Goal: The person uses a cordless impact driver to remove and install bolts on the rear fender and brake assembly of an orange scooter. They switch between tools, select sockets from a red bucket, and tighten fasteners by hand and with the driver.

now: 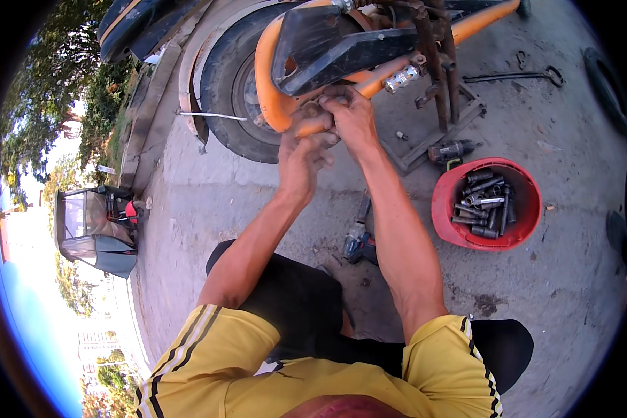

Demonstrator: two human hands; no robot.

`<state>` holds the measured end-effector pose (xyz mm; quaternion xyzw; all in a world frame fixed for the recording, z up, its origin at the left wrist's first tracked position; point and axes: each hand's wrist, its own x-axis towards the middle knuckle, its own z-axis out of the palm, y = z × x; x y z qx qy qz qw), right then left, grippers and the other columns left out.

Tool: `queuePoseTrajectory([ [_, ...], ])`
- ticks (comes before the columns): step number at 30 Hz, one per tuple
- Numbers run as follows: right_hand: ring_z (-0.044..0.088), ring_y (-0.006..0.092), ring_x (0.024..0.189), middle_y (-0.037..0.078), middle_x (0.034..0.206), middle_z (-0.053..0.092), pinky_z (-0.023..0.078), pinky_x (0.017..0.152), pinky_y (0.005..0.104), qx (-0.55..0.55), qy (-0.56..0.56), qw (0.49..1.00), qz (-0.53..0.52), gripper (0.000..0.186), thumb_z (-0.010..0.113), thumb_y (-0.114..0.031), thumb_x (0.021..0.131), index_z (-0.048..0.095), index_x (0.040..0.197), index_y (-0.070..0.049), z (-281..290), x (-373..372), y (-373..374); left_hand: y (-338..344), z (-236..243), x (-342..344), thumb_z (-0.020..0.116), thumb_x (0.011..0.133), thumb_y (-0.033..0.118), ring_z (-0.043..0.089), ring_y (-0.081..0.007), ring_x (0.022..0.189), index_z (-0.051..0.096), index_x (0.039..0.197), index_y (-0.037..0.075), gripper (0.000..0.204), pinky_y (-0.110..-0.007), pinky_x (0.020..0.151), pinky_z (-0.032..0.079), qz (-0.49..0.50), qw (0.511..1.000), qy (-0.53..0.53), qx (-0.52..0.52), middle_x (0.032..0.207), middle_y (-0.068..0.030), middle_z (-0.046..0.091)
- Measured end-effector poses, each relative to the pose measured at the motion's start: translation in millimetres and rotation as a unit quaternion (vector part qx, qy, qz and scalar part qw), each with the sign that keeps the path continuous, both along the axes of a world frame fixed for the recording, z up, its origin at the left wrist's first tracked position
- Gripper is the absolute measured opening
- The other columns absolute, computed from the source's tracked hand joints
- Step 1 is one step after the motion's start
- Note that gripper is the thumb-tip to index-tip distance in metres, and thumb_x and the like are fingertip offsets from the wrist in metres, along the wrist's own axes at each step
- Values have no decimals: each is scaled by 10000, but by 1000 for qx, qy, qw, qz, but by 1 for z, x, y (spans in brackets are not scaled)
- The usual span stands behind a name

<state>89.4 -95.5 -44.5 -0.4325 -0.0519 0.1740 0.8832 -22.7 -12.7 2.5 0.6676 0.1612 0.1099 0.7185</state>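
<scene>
Both my hands are at the orange tubular frame (266,70) of a vehicle, beside its dark-tyred wheel (231,90). My left hand (302,159) is curled close under the lower bend of the tube, its fingers smeared by motion. Just right of it, my right hand (352,117) has its thumb and fingers pressed together against the frame's underside. Whatever lies between those fingers is hidden. A black panel (313,52) covers the frame above my hands. To their right, a shiny silver spring-like part (401,79) sits along the orange tube.
A cordless power tool (357,240) lies between my forearms, another (453,150) by the rusty metal stand (442,83). A red rounded container (446,216) holds several dark sockets. A long ring-ended bar (512,75) lies far right; a pale rod (212,115) juts near the wheel.
</scene>
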Motion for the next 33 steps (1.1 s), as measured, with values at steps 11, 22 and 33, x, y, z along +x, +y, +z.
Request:
queuePoseTrajectory([
  [11,677,134,781,100,934,734,552,704,287,30,-6,999,-20,227,678,-88,928,721,1114,35,-7,0,6,1,6,-2,499,920,59,651,-192,732,315,1596,81,700,-319,648,521,-13,1000,13,12,1062,-167,714],
  [22,673,114,764,88,956,751,522,656,262,47,3,997,63,225,637,-74,959,721,1136,38,7,0,-6,4,5,4,520,952,75,623,-170,696,429,1479,67,535,-301,632,495,1,1000,16,8,1001,-123,703],
  [33,626,76,701,66,927,733,461,561,231,72,18,993,89,209,615,-73,987,717,1138,29,-1,0,-14,-8,6,12,597,1020,166,611,-149,674,502,1318,76,326,-289,619,487,16,1000,-3,9,992,-89,701],
])
